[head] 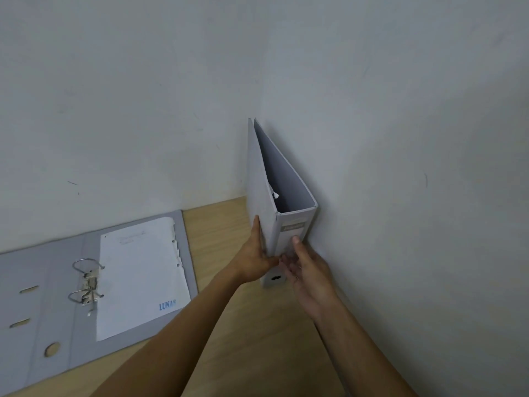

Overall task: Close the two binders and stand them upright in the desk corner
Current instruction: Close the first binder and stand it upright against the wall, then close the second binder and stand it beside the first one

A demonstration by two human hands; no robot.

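A closed grey binder (264,190) stands upright in the desk corner, its right cover against the right wall and its labelled spine facing me. My left hand (256,259) grips its left cover near the bottom. My right hand (306,267) rests on the lower spine, thumb up beside the label. A second grey binder (51,290) lies open flat on the desk at the left, metal rings raised, with a white sheet (140,273) marked "LUNAS" on its right half.
The wooden desk (226,224) meets pale walls at the back and on the right. Bare desk surface lies between the open binder and the upright one.
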